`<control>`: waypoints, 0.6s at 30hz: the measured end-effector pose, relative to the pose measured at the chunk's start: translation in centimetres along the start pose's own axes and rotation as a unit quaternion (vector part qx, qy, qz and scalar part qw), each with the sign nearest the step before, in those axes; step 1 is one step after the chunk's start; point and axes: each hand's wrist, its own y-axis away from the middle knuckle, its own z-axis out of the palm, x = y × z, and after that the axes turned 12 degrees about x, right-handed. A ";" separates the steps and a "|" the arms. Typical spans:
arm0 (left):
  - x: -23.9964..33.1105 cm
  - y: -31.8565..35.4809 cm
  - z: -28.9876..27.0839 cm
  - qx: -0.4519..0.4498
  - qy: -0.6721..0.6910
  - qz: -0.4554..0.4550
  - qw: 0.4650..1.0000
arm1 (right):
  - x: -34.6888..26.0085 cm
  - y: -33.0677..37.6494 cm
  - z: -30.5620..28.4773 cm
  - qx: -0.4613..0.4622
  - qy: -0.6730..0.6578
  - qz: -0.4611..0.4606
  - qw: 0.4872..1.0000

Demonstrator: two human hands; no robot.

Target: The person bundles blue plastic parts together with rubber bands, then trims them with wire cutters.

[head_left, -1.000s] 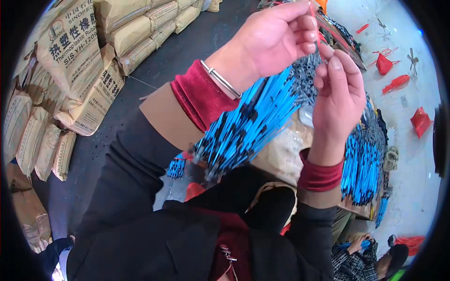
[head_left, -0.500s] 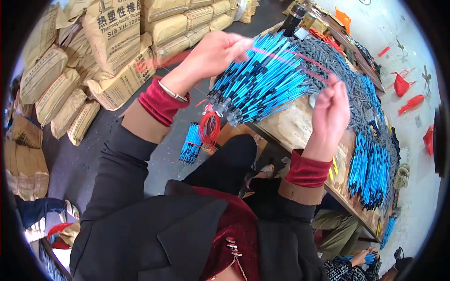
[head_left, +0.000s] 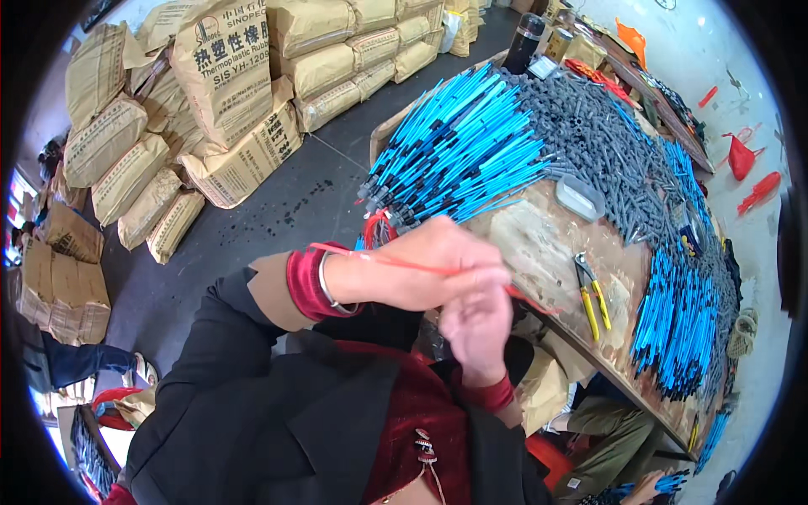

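A thin red plastic strip [head_left: 389, 262] runs across the back of my left hand [head_left: 425, 265] and comes out past the fingertips toward the table edge. My left hand is closed, its fingers pinched on the strip. Just below, my right hand [head_left: 478, 330] is closed too and touches the left fingertips; its grip on the strip is partly hidden. Beyond them, bundles of blue tubes with black ends [head_left: 459, 139] lie on the wooden table [head_left: 526, 240]. Red strips [head_left: 379, 227] hang by the near end of these bundles, partly covered by my left hand.
Grey plastic parts [head_left: 589, 139] are heaped behind a clear small tray [head_left: 579, 199]. Yellow-handled pliers [head_left: 592, 296] lie near the table edge. More blue tubes [head_left: 680, 324] lie at the right. Stacked paper sacks [head_left: 227, 84] line the left. A co-worker's hand [head_left: 646, 488] shows lower right.
My hands have come down from over the tubes and moved together in front of my chest. The red strip, stretched between them before, now lies across my left hand. The pliers are uncovered.
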 end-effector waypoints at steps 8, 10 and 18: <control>-4.6 -5.0 -6.1 0.118 -0.105 -0.137 0.978 | -3.3 -9.4 -0.6 0.165 -0.192 -0.042 0.967; -8.8 -7.6 -9.6 0.225 -0.281 -0.041 0.932 | -2.1 -12.9 -1.2 0.204 -0.148 -0.036 0.967; -18.5 -12.3 -13.4 0.146 -0.386 -0.170 0.895 | 2.4 -21.3 -6.9 0.258 0.298 0.079 0.916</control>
